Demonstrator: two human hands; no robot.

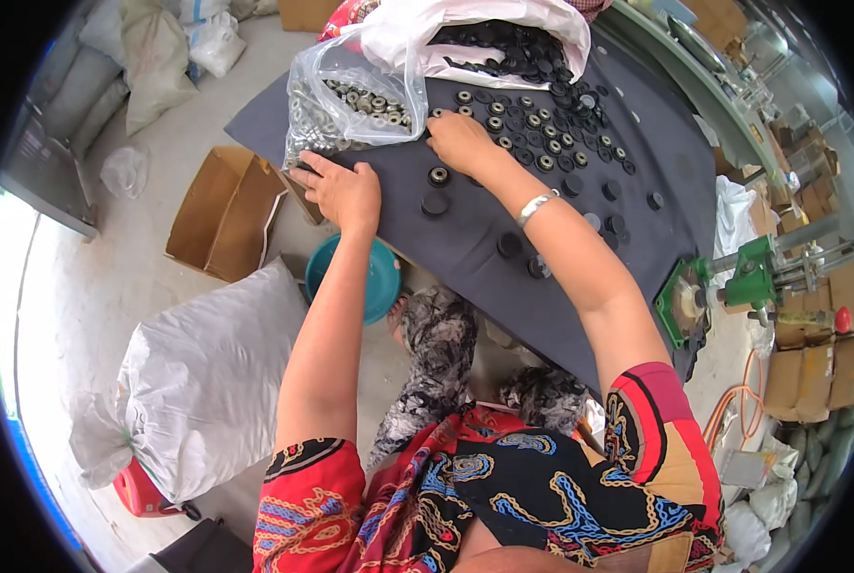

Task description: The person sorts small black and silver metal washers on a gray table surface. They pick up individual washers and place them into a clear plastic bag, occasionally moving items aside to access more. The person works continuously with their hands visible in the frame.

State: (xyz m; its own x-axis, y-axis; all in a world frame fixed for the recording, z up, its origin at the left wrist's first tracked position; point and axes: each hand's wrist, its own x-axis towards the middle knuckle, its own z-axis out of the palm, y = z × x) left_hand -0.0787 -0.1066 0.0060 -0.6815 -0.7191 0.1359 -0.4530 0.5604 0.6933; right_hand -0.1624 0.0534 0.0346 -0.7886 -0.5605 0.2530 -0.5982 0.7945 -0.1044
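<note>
My left hand (346,196) has its fingers stretched out and thumb apart, at the lower corner of a clear plastic bag (298,119) of small metal rings, possibly bearings. My right hand (460,143) is closed, fingertips together beside the bag's right edge; what they pinch, if anything, is too small to make out. Beyond and right of that hand, black round plastic pieces lie in a loose group, many with a metal ring (545,162) set in the middle. Nearer to me lie thicker black discs (435,203), and one black piece with a ring (438,176) sits just above them.
A white sack (408,33) spills black pieces at the table's far side. The dark-covered table (427,244) has a green metal press (680,301) at its right. Left of the table are an open cardboard box (222,210), a teal basin (382,286) and a stuffed white sack (212,372).
</note>
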